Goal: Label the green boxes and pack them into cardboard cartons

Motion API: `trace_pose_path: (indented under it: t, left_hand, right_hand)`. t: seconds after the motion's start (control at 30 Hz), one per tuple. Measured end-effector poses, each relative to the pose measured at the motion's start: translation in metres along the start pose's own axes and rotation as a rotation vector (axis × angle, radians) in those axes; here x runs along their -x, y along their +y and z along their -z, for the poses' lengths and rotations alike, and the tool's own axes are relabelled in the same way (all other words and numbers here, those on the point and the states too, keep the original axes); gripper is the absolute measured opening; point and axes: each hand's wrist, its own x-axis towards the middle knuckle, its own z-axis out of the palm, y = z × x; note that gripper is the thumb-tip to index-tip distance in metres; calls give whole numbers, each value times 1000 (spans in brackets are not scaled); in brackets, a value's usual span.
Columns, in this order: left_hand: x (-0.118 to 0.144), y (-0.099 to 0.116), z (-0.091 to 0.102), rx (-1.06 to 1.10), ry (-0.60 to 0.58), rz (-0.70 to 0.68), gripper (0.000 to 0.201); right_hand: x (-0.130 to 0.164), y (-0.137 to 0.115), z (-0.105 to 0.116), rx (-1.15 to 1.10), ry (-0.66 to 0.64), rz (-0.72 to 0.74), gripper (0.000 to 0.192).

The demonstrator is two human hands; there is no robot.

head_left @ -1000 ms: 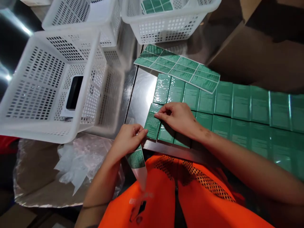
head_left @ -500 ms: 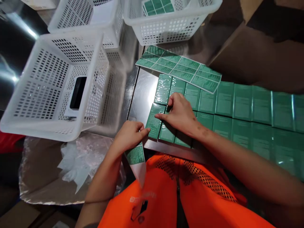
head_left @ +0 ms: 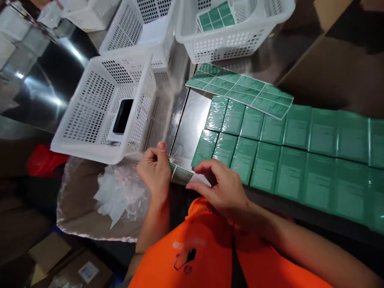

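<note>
My left hand (head_left: pixel 155 168) pinches one end of a narrow strip of green labels (head_left: pixel 182 174) just off the near edge of the steel table (head_left: pixel 192 120). Closing on the strip's other end are the fingers of my right hand (head_left: pixel 220 188). Two rows of green shrink-wrapped boxes (head_left: pixel 279 160) lie flat on the table just beyond both hands. A full sheet of green labels (head_left: pixel 240 89) rests on the far row of boxes.
A white slotted basket (head_left: pixel 99 116) at the left holds a black phone (head_left: pixel 123 116). Two more white baskets (head_left: pixel 234 24) stand at the back, one holding green labels. A foil-lined box of clear plastic scraps (head_left: pixel 114 196) sits below left. Cardboard lies at the right.
My right hand has come off the near-left box and moved back to the label strip. My left hand has lifted the strip up and turned it level. The view has shifted left.
</note>
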Motion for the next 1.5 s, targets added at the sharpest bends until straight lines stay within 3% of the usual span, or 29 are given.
trace_pose_path:
  t: [0.07,0.23,0.37,0.5,0.63,0.73,0.9,1.07,1.17,1.27,1.5]
  left_hand:
    - [3,6,1,15,15,-23,48]
    - [7,13,7,1,73,-126,48]
    - [10,15,9,-30,150,-154,48]
    - [11,19,8,-18,221,-178,48]
    - [12,20,5,-15,200,-195,48]
    - [12,19,4,-41,132,-183,47]
    - [9,18,2,-105,38,-184,47]
    - [8,17,-6,-114,122,-242,47]
    - [8,13,-11,-101,196,-285,48]
    - [9,9,-13,-70,198,-285,49]
    - [17,8,-13,54,301,-366,50]
  right_hand:
    - [3,3,-8,-38,25,16,18]
    - [2,13,-6,-17,193,155,22]
    - [4,14,-3,-80,115,149,19]
    - [3,9,-3,-173,22,30,31]
    - [1,6,-3,-150,11,-58,23]
    - [1,11,-1,12,75,91,6]
    - [3,18,5,333,231,515,15]
    - [3,19,6,495,282,774,10]
    - [5,21,2,491,274,792,16]
    - [9,23,-2,496,261,758,21]
    - [13,22,-1,494,320,648,4]
